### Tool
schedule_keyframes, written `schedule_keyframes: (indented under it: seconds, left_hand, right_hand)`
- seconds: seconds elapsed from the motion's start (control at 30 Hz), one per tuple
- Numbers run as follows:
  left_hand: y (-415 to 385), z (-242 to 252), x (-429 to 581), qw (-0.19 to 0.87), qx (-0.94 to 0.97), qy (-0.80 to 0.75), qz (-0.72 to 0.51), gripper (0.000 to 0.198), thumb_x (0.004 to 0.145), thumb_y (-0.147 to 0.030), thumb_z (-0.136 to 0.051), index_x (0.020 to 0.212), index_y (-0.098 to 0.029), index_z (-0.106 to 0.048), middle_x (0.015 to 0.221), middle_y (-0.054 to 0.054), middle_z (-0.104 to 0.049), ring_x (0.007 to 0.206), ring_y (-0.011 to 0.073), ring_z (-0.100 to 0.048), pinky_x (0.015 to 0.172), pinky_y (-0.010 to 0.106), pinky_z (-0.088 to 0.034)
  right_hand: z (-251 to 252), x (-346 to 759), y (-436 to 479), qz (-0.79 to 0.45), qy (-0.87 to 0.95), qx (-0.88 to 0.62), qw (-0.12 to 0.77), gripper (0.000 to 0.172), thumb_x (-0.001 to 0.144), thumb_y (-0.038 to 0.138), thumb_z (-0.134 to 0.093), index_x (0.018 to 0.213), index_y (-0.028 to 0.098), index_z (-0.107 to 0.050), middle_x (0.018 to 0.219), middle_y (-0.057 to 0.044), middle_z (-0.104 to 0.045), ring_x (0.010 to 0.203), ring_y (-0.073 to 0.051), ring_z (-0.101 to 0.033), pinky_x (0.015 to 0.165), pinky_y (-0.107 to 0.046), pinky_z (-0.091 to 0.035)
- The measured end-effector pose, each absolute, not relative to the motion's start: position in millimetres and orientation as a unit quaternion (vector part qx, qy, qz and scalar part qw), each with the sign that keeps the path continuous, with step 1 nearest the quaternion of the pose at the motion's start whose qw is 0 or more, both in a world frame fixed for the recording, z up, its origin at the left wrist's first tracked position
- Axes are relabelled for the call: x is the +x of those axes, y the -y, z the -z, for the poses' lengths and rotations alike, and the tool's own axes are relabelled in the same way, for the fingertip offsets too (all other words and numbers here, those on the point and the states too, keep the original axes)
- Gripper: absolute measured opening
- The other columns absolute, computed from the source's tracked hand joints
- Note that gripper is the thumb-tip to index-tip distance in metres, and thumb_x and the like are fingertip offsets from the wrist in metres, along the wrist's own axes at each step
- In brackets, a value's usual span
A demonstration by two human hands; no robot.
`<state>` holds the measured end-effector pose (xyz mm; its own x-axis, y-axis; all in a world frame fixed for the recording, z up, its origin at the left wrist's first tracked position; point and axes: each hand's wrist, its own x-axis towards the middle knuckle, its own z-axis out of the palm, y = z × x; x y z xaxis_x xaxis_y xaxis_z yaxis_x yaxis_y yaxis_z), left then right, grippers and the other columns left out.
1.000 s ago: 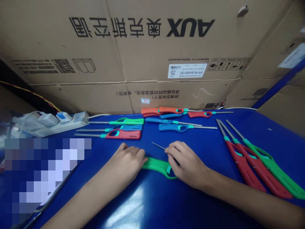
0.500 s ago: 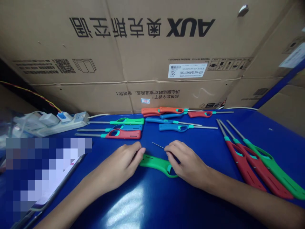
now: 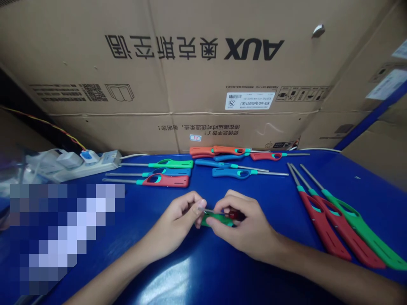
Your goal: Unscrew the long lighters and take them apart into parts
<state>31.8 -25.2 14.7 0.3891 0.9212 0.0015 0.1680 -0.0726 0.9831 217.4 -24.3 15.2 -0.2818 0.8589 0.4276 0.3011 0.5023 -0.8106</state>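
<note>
A green long-necked lighter (image 3: 218, 219) lies between my hands at the middle of the blue table (image 3: 273, 199). My right hand (image 3: 241, 226) is wrapped over its handle and covers most of it. My left hand (image 3: 179, 218) pinches the thin metal rod at the lighter's left end with thumb and fingertips. Both hands hover just above the table surface.
Three lighters (image 3: 159, 173) lie in a row at the back left, several more (image 3: 233, 161) at the back middle, and three (image 3: 340, 218) angled at the right. A white power strip (image 3: 79, 163) sits at the far left. Large cardboard boxes (image 3: 197, 72) wall the back.
The green lighter has been turned round: its rod now points left into my left fingers. My right hand has closed over the handle, and both hands have drawn together.
</note>
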Motion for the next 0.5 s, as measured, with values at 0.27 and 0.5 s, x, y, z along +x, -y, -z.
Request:
schedule_keyframes:
  seconds: [0.27,0.5]
  left_hand:
    - [25.4,-12.7,41.0,0.533,0.622,-0.443,-0.365,0.042,0.090,-0.055,-0.050,0.071,-0.018,-0.050,0.062,-0.004,-0.049,0.059,0.0116,-0.043,0.058,0.024,-0.035]
    - [29.8,-11.9,37.2,0.418,0.710,-0.462,-0.328,0.029,0.100,-0.040,-0.039,0.086,-0.020,-0.054,0.076,-0.001,-0.056,0.072,0.0145,-0.052,0.069,0.027,-0.041]
  right_hand:
    - [-12.6,210.6,21.7,-0.240,0.792,-0.332,0.453,0.009,0.083,0.013,-0.058,0.079,0.017,-0.065,0.068,0.001,-0.053,0.057,-0.008,-0.049,0.050,-0.019,-0.039]
    - [-31.3,272.8,0.7,-0.197,0.800,-0.495,0.276,0.008,0.073,0.015,-0.059,0.072,0.019,-0.066,0.059,0.004,-0.057,0.053,-0.009,-0.051,0.051,-0.019,-0.042]
